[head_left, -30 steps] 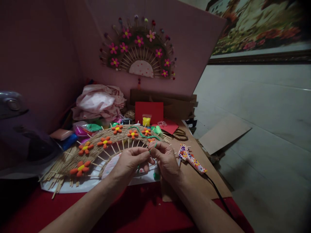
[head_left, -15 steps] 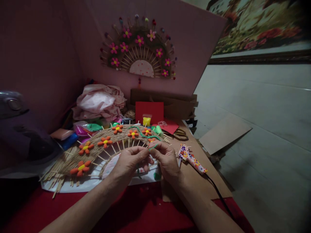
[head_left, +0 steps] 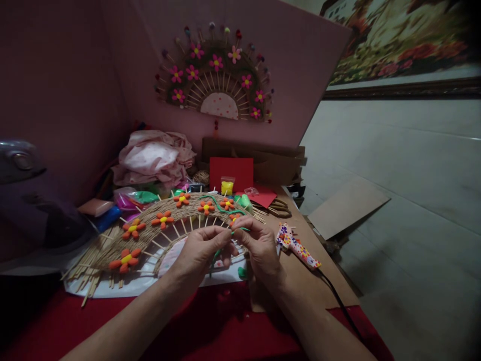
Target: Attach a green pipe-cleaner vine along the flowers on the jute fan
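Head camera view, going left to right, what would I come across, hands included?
Shiny-topped object → blue packet → crumpled pink cloth → left hand → right hand → flower-patterned tool with a black cord → leaning brown board.

It's green for the strand (head_left: 241,229), tan for the twine fan (head_left: 148,226), its flowers (head_left: 126,260) orange with yellow middles! Deep red on the tablecloth (head_left: 214,321), pink for the fabric (head_left: 152,156), purple and orange blossoms across the glue gun (head_left: 298,248)!
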### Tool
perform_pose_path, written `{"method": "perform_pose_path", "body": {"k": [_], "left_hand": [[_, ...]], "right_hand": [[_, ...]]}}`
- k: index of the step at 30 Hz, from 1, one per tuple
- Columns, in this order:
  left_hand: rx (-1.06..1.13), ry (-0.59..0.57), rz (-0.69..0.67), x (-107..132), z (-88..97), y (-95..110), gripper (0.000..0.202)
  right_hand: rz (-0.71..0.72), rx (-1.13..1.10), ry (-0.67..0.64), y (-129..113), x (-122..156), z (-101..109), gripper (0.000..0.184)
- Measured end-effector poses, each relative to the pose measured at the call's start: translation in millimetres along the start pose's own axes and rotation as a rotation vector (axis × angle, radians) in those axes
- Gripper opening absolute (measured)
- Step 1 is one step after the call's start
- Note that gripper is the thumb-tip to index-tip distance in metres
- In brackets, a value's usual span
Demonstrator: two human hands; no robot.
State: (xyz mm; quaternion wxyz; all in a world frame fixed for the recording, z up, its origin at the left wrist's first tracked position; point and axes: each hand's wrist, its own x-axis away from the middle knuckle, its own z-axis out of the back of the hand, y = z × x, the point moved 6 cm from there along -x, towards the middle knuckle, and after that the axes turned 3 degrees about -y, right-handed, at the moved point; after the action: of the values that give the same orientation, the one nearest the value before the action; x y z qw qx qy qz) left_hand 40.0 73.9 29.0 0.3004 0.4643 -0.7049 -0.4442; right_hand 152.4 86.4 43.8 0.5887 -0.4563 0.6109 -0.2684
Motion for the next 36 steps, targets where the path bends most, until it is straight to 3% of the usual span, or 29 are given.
{"method": "perform_pose_path", "body": {"k": [5,13,16,21,25,31,36], "left_hand": [[-0.007,0.002,0.003,0.1,2.2,-1.5,0.028],[-0.013,0.008,0.003,0.7,1.0,-0.6,0.029],[0.007,0.027,-0.003,1.8,1.1,2.4,0.029],[0.036,0.04,-0.035,2.8,2.3,5.9,0.026],[0.012,0.049,-0.054,2.8,3.6,6.1,0.024],[-0.096,0.054,-0.133,3.1,7.5,7.0,0.018],[-0.159,0.05,-0.182,2.3,9.0,7.7,0.017]], "right_hand": [[-0.049,-0.01,0.001,4.5,1.7,0.8,0.007],[0.013,0.017,-0.02,-0.3,1.1,-0.6,0.008],[-0.008,0.077,0.011,-1.1,3.4,2.3,0.02],[0.272,0.395,0.203,-27.7,11.3,11.9,0.011],[0.453,0.589,0.188,-41.6,18.7,5.2,0.016],[0.506,0.754,0.099,-38.7,22.7,-4.2,0.027],[0.464,0.769,0.074,-38.0,21.3,-7.2,0.026]]}}
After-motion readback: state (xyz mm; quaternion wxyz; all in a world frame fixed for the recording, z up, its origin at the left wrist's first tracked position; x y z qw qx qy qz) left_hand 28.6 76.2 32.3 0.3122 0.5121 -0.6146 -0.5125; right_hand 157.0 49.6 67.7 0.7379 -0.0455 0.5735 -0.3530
